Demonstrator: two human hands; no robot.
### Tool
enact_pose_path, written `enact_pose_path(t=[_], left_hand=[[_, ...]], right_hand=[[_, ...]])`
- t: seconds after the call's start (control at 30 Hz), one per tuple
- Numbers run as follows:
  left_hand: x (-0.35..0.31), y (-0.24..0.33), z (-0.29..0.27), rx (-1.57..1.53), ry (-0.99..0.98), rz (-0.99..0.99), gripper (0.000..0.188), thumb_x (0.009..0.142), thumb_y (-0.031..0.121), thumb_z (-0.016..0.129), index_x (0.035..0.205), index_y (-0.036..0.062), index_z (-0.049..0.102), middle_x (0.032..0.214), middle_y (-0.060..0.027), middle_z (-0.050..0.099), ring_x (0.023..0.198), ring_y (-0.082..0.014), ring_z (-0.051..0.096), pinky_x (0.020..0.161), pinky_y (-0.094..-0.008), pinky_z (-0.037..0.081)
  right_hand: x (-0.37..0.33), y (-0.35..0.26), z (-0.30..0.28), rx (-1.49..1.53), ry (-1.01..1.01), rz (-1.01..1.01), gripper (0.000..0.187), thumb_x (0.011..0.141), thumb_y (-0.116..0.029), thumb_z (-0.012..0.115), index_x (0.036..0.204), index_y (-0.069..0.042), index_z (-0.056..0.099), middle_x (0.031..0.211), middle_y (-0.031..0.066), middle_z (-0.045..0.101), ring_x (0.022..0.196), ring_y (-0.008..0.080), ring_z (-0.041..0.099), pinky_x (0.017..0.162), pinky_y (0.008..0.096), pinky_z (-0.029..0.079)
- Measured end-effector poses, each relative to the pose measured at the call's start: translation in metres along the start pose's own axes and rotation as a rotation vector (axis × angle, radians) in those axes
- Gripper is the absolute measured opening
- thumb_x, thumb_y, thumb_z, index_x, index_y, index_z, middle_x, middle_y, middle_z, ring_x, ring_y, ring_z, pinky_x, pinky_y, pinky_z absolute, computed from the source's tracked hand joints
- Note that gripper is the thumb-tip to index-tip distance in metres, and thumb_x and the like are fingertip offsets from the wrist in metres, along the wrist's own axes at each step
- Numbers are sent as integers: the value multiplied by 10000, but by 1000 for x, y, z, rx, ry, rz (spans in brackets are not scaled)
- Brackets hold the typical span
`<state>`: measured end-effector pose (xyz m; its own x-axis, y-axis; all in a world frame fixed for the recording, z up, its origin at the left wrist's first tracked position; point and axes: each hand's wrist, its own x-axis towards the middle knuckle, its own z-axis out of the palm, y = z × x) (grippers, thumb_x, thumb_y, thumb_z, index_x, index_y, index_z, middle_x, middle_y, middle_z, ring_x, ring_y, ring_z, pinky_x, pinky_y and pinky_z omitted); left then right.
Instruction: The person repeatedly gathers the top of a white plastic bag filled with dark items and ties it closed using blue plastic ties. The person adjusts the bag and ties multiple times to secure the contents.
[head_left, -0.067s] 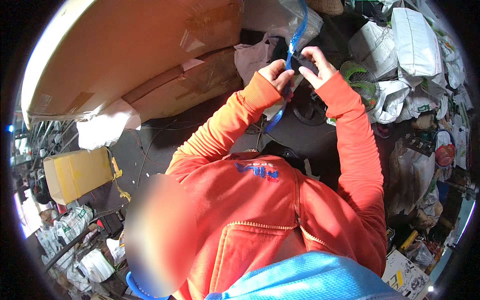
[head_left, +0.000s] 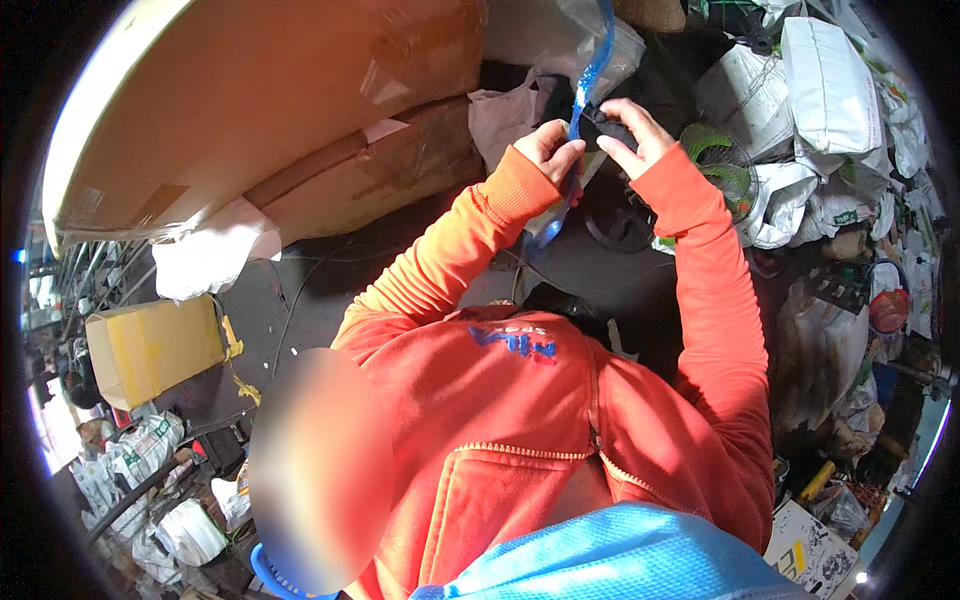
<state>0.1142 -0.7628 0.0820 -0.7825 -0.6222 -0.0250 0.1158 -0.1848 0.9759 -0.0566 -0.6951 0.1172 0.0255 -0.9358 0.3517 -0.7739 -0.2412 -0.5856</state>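
Note:
A shiny blue plastic strap (head_left: 596, 72) comes down from the top edge and passes through my left hand (head_left: 546, 148). Thumb and fingers of that hand are pinched on it. The strap's lower part (head_left: 546, 234) hangs below the hand, blurred. Just to the right, my right hand (head_left: 642, 142) is held with thumb and fingers apart, beside the strap. Something dark lies between or behind those fingers; whether they touch it I cannot tell. Both arms are in orange-red sleeves.
A large brown cardboard box (head_left: 250, 95) fills the upper left, with a small carton (head_left: 160, 350) below it. A fan with green blades (head_left: 718, 165) stands right of my hands, near stacked white sacks (head_left: 828, 85). Thin cables (head_left: 300, 300) run over the dark floor.
My right hand's fingers have shifted slightly beside the strap. The strap's lower part has swung a little. My left hand keeps its pinch in nearly the same place.

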Motion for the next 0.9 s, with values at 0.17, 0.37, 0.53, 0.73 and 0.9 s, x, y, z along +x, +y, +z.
enact_pose_path(t=[0.17, 0.37, 0.53, 0.73, 0.9], left_hand=[[-9, 10, -6, 49, 11, -5, 173, 901, 177, 462, 829, 20, 471, 571, -41, 528, 455, -126, 540, 409, -250, 422], [-18, 12, -11, 53, 39, -6, 177, 896, 187, 471, 863, 16, 501, 562, -34, 522, 457, -113, 527, 419, -246, 421], [-21, 13, -13, -22, 27, 37, 180, 893, 187, 478, 869, 12, 513, 570, -31, 524, 463, -106, 520, 426, -242, 425], [-20, 14, -13, -58, 20, 26, 170, 891, 171, 482, 853, 11, 526, 576, -31, 525, 459, -108, 516, 424, -245, 427], [-20, 8, -20, -93, 66, 0, 183, 896, 177, 470, 870, 6, 530, 622, -38, 534, 469, -110, 521, 412, -249, 441]], right_hand=[[0, -25, -9, -653, -59, -36, 351, 803, -129, 550, 1144, -84, 478, 940, 116, 533, 882, 288, 537, 727, 352, 461], [-1, -43, 4, -627, -68, 118, 264, 818, -129, 532, 1075, -106, 476, 944, 114, 571, 812, 288, 589, 642, 369, 476], [6, -43, -3, -650, -75, -68, 232, 837, -136, 517, 1062, -118, 465, 899, 121, 599, 768, 313, 593, 618, 388, 475], [5, -29, 3, -520, -2, 63, 216, 879, -267, 477, 996, -93, 529, 770, 154, 583, 764, 294, 587, 656, 359, 465], [-7, 7, 7, 186, -293, 707, 485, 872, -496, 411, 1095, -77, 510, 716, 62, 571, 605, 126, 540, 506, 251, 407]])
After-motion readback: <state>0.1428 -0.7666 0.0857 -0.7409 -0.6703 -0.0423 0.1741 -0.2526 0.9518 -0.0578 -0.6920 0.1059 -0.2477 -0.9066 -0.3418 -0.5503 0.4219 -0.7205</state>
